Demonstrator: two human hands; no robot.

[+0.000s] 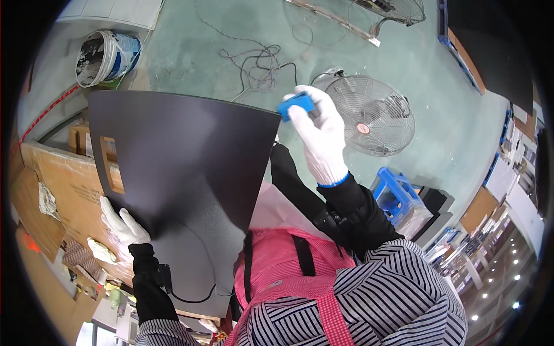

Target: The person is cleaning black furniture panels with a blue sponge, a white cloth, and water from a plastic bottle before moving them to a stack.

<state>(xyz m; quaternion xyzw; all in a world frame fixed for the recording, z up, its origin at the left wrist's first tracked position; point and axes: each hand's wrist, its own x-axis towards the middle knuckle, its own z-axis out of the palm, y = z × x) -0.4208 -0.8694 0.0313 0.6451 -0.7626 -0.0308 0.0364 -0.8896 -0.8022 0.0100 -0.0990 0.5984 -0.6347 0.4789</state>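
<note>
A large dark grey panel [173, 155] with a rectangular cutout near its left edge lies in front of me. My left hand [123, 224], in a white glove, rests at the panel's left edge below the cutout, its fingers stretched out. My right hand [323, 130], also white-gloved, pinches a small blue block [296, 106] between thumb and fingers. That block is at the panel's far right corner; whether it touches the edge I cannot tell. The block's exact kind does not show.
Beyond the panel, a round caged fan [369, 115] and a tangled cable [254, 69] are on the green floor. A bucket [107, 57] stands at the far left. Cardboard [69, 184] lies beside the panel, and a blue plastic stool [395, 196] is to my right.
</note>
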